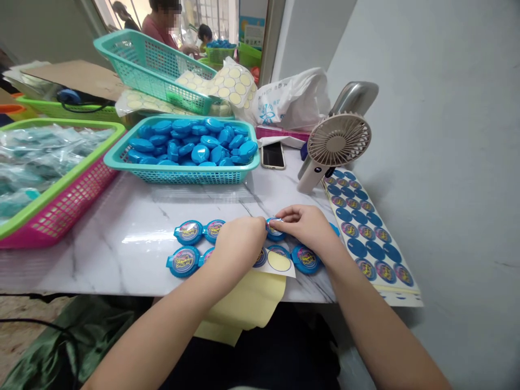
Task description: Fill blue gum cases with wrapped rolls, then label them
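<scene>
Two rows of round blue cases (184,261) lie on the marble-patterned table (142,206), several with a round printed label on top. My left hand (244,238) is closed at the middle of the rows; its fingertips are hidden behind the hand, beside a blue case (275,229) in the back row. My right hand (298,221) has its thumb and fingers on that same case. Under my left hand, a strip of sticker sheet (280,262) with a bare yellow circle lies over the front row, and yellow backing paper (254,298) hangs over the table edge.
A teal basket (187,174) holds many blue cases. At the left stands a pink and green basket (73,208) with bagged items. A phone (273,156), a small fan (339,141) and label sheets (365,233) lie or stand to the right. People sit behind.
</scene>
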`<state>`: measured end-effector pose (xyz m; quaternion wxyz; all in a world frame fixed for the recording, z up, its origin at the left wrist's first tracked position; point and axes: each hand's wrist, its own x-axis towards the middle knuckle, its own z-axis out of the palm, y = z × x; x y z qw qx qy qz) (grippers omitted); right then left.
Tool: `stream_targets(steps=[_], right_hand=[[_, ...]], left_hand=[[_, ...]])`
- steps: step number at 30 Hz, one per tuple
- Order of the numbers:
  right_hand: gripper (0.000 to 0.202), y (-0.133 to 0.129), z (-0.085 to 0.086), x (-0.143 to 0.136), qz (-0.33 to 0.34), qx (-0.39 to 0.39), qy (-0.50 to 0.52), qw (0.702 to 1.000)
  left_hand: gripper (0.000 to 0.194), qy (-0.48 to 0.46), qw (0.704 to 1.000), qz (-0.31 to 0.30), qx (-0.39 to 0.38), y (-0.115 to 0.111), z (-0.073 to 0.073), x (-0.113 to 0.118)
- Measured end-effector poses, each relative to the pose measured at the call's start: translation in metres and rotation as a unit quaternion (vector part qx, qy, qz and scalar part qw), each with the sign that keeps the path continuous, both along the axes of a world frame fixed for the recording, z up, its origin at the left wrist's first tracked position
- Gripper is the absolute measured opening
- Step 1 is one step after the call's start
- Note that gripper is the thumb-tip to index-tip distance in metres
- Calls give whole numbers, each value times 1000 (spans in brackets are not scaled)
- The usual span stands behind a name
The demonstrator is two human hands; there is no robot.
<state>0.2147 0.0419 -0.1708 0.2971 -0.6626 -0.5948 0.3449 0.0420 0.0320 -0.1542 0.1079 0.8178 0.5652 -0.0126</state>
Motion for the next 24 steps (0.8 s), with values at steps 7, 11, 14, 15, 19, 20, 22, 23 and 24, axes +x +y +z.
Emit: stream_targets(steps=[7, 11, 14, 15, 19, 20, 22, 23, 24], right_hand=[[23, 2, -6, 1, 10, 12, -29, 999], [37, 3, -4, -4, 0, 57, -71, 996], [48, -7, 9, -7, -10, 103, -102, 989], [40, -13, 16, -9, -1, 109, -107, 988], [10, -54, 42, -20, 94, 97, -101, 986], [6, -64, 46, -23, 116, 99, -95, 984], [12, -81, 50, -28, 139, 122, -74, 980], [17, -88, 51, -29, 143, 139, -63, 978], [19, -93, 51, -29, 143, 156, -54, 976]], left_hand=[[30, -2, 1000, -6, 1, 0, -2, 0], [28, -7, 1000, -7, 4, 0, 0, 0], [27, -16, 1000, -4, 0, -1, 5, 0], [27, -23, 1000, -3, -2, -2, 7, -1], [35, -68, 998, 6, 1, -13, 20, -5], [38, -80, 997, 8, 4, -17, 23, -6], [42, -110, 994, 5, 9, -26, 30, -10], [44, -127, 992, 1, 7, -30, 33, -12], [44, -143, 990, -4, 4, -34, 37, -13]])
